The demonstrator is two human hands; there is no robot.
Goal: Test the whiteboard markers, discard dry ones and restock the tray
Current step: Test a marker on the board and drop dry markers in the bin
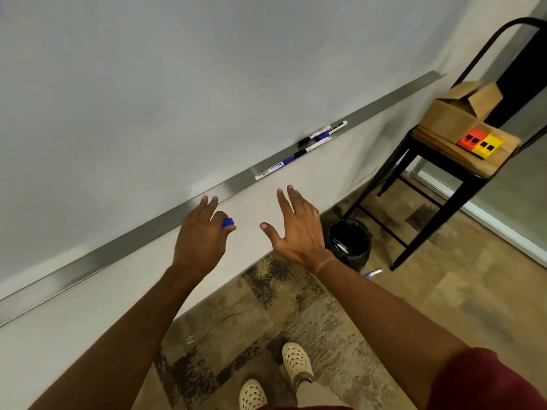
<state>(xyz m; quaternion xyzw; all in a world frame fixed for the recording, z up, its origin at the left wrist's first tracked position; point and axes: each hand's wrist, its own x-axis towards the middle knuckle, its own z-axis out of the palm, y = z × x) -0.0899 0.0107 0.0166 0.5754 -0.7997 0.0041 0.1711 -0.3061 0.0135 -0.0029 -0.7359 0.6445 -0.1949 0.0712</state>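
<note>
A metal tray point(142, 233) runs along the bottom of the whiteboard point(177, 84). Several markers lie on the tray to the right: a blue-banded one point(270, 169), a blue and black one point(307, 150) and a black-capped pair point(324, 132). My left hand point(201, 235) hovers just below the tray and pinches a blue marker cap point(228, 222) between thumb and fingers. My right hand point(296, 229) is spread open below the markers, holding nothing. A black bin point(349, 244) on the floor has markers inside. One marker point(373, 273) lies on the floor beside it.
A black metal stool point(429, 184) stands at the right with a wooden seat. On it sit an open cardboard box point(455, 113) and orange and yellow small boxes point(481, 143). My feet in cream shoes point(278, 377) stand on patterned carpet.
</note>
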